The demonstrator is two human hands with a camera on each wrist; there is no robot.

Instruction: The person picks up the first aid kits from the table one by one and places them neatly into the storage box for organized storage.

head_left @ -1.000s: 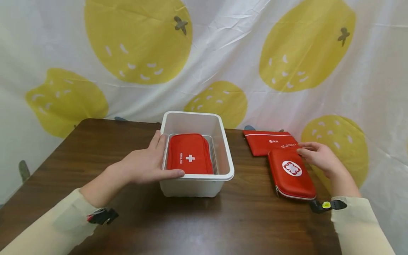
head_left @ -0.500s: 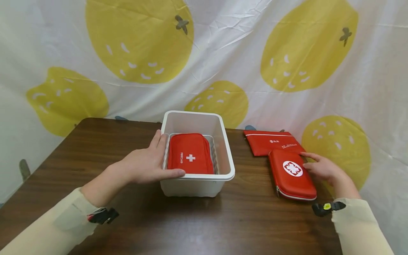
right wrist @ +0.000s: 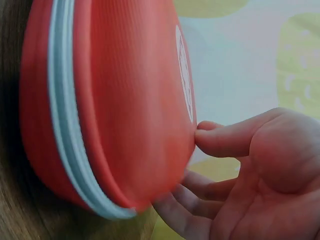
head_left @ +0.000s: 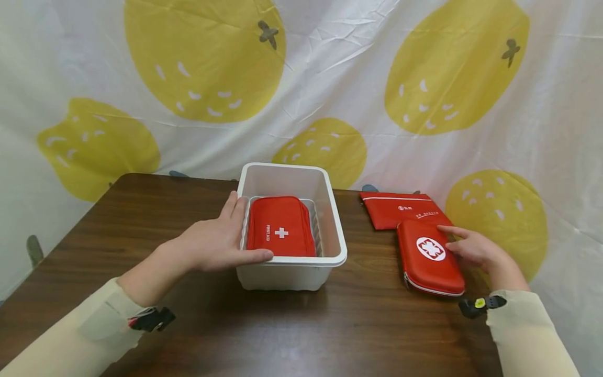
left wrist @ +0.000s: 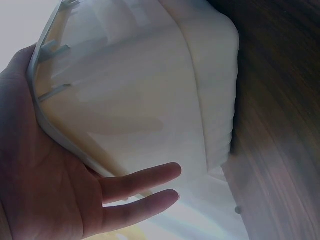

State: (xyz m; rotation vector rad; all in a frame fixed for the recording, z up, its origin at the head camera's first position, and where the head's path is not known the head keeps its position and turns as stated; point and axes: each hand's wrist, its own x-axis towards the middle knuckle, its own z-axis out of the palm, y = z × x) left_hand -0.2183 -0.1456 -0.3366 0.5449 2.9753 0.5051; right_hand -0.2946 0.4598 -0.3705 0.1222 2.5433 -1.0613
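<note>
My left hand (head_left: 207,241) rests against the left near corner of a white plastic bin (head_left: 334,225), its thumb lying along the near rim. In the left wrist view two straight fingers (left wrist: 142,180) stretch along the bin's outer wall. A red first-aid pouch (head_left: 282,217) with a white cross lies inside. On the right, my right hand (head_left: 482,254) holds the right side of a red zippered first-aid case (head_left: 433,272) with a round white emblem. Its thumb touches the top face in the right wrist view; the other fingers reach around the edge, partly hidden.
Behind the case lies a flat red zip pouch (head_left: 395,209), its front edge partly covered. The brown wooden table (head_left: 301,335) backs onto a white curtain (head_left: 320,68) with yellow lemon prints.
My right hand has come down from the case's far right corner onto its right side, and the case has shifted slightly left. The left hand and the bin stay put.
</note>
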